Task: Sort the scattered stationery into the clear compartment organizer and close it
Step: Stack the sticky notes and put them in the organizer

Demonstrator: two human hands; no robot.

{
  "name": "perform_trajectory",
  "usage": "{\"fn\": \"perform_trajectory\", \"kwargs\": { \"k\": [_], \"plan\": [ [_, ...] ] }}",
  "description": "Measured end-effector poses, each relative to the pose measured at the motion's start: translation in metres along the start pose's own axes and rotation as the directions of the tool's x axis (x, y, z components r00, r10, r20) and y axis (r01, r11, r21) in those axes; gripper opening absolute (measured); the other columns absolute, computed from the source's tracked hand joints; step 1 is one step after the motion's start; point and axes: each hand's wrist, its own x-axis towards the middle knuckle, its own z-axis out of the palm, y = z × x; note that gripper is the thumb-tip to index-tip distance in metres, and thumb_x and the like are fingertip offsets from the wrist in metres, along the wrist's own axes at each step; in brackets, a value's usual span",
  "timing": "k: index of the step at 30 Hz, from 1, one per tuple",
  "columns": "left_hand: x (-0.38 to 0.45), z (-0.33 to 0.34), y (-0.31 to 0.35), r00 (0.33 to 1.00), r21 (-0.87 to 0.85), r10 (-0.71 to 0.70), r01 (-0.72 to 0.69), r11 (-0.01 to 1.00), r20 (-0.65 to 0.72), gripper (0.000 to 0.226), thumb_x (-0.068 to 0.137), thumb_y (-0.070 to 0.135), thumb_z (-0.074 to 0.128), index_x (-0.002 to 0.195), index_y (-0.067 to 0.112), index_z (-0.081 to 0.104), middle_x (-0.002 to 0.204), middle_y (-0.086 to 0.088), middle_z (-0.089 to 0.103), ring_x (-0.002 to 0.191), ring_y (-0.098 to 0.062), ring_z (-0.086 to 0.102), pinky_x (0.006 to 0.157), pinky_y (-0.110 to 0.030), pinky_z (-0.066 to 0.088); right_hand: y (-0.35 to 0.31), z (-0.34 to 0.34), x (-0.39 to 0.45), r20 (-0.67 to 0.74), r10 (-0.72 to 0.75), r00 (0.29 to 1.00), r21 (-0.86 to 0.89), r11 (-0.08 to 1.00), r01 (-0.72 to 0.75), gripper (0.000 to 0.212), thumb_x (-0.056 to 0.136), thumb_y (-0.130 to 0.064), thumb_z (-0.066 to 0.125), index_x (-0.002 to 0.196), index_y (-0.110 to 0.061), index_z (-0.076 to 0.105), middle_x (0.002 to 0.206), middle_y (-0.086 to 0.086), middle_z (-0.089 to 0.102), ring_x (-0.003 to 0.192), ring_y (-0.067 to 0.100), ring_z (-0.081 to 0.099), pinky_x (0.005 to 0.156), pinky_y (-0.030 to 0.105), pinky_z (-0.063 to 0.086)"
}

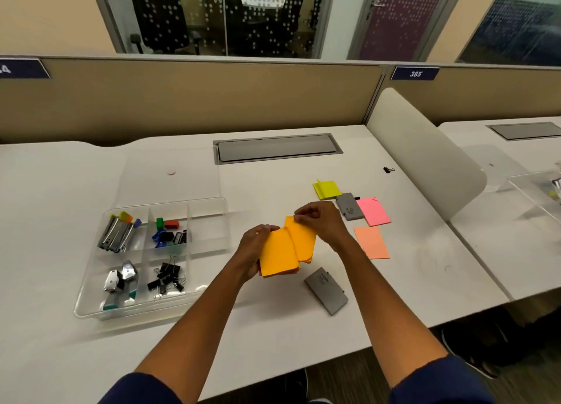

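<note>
My left hand (253, 249) grips the orange notes (285, 249), my right hand (318, 221) pinches their corner; tugging could scatter sheets.

Between my fingers, one orange notepad (285, 252). Right of them: three more notepads, yellow (326, 189), pink (373, 211) and peach (372, 242); two grey cases (349, 206) (326, 290); one loose black clip (387, 170).

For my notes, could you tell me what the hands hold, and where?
Orange notes: left hand grips their left edge, right hand pinches the top corner.
</note>
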Motion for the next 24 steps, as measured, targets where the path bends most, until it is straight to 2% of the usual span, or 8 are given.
{"fn": "perform_trajectory", "kwargs": {
  "k": [3, 5, 9, 15, 17, 19, 22, 24],
  "plan": [
    [0.007, 0.004, 0.006, 1.000, -0.061, -0.010, 0.009, 0.998, -0.023, 0.029, 0.097, 0.042, 0.046, 0.109, 0.019, 0.060, 0.116, -0.012, 0.058, 0.091, -0.027, 0.060, 0.067, -0.036, 0.053, -0.006, -0.022, 0.017, -0.083, -0.002, 0.997, 0.095, 0.995, 0.010, 0.017, 0.082, -0.017, 0.074, 0.098, -0.010, 0.074, 0.104, 0.006, 0.072, 0.095, 0.016, 0.064, 0.088, 0.032, 0.052],
    [0.013, 0.007, 0.009, 0.999, -0.095, -0.019, 0.016, 0.995, -0.037, 0.029, 0.097, 0.042, 0.048, 0.109, 0.019, 0.060, 0.114, -0.012, 0.060, 0.093, -0.030, 0.062, 0.073, -0.040, 0.054, -0.014, -0.033, 0.028, -0.101, -0.016, 0.995, 0.153, 0.988, 0.031, 0.018, 0.083, -0.017, 0.073, 0.100, -0.010, 0.073, 0.104, 0.005, 0.071, 0.094, 0.014, 0.063, 0.088, 0.032, 0.052],
    [0.027, 0.019, 0.011, 0.994, 0.033, 0.041, -0.038, 0.999, -0.098, 0.022, 0.098, 0.037, 0.047, 0.108, 0.021, 0.059, 0.124, -0.012, 0.056, 0.099, -0.028, 0.056, 0.083, -0.041, 0.047, -0.028, -0.035, 0.043, -0.073, -0.110, 0.991, 0.105, 0.988, 0.117, 0.023, 0.086, -0.025, 0.070, 0.105, -0.013, 0.072, 0.110, 0.004, 0.070, 0.097, 0.015, 0.061, 0.086, 0.031, 0.049],
    [0.046, 0.032, 0.013, 0.984, 0.067, 0.052, -0.040, 0.997, -0.172, 0.022, 0.100, 0.035, 0.045, 0.106, 0.020, 0.059, 0.128, -0.015, 0.055, 0.110, -0.037, 0.055, 0.093, -0.050, 0.047, -0.032, -0.040, 0.060, -0.250, -0.208, 0.946, 0.159, 0.955, 0.252, 0.020, 0.089, -0.024, 0.066, 0.104, -0.012, 0.072, 0.107, 0.003, 0.071, 0.091, 0.008, 0.060, 0.077, 0.014, 0.044],
    [0.051, 0.035, 0.012, 0.980, 0.039, 0.022, -0.015, 0.999, -0.197, 0.021, 0.100, 0.037, 0.043, 0.103, 0.021, 0.058, 0.129, -0.016, 0.055, 0.110, -0.038, 0.055, 0.093, -0.050, 0.046, -0.030, -0.040, 0.066, -0.224, -0.196, 0.955, 0.216, 0.945, 0.245, 0.019, 0.090, -0.024, 0.065, 0.104, -0.013, 0.072, 0.107, 0.002, 0.072, 0.094, 0.011, 0.062, 0.079, 0.017, 0.046],
    [0.056, 0.042, 0.015, 0.980, -0.033, -0.051, 0.045, 0.998, -0.193, 0.029, 0.099, 0.047, 0.038, 0.106, 0.024, 0.054, 0.126, -0.015, 0.056, 0.108, -0.036, 0.057, 0.091, -0.050, 0.047, -0.024, -0.031, 0.069, -0.128, -0.199, 0.972, 0.182, 0.958, 0.220, 0.019, 0.090, -0.024, 0.065, 0.104, -0.014, 0.072, 0.108, 0.003, 0.072, 0.096, 0.011, 0.062, 0.081, 0.020, 0.046],
    [0.071, 0.056, 0.019, 0.983, -0.314, -0.161, 0.127, 0.941, -0.084, 0.060, 0.092, 0.066, 0.025, 0.118, 0.019, 0.053, 0.121, -0.018, 0.062, 0.110, -0.042, 0.060, 0.097, -0.056, 0.047, -0.004, -0.014, 0.069, -0.008, -0.211, 0.977, 0.047, 0.976, 0.211, 0.016, 0.090, -0.021, 0.065, 0.101, -0.013, 0.073, 0.106, 0.003, 0.073, 0.095, 0.011, 0.064, 0.085, 0.021, 0.048],
    [0.081, 0.062, 0.021, 0.983, -0.406, -0.178, 0.145, 0.902, -0.043, 0.068, 0.089, 0.071, 0.027, 0.121, 0.018, 0.054, 0.119, -0.021, 0.063, 0.112, -0.045, 0.059, 0.099, -0.061, 0.045, 0.011, -0.005, 0.069, 0.052, -0.198, 0.979, -0.009, 0.980, 0.199, 0.018, 0.091, -0.020, 0.063, 0.103, -0.011, 0.072, 0.108, 0.005, 0.072, 0.099, 0.016, 0.065, 0.089, 0.025, 0.049]
  ]
}}
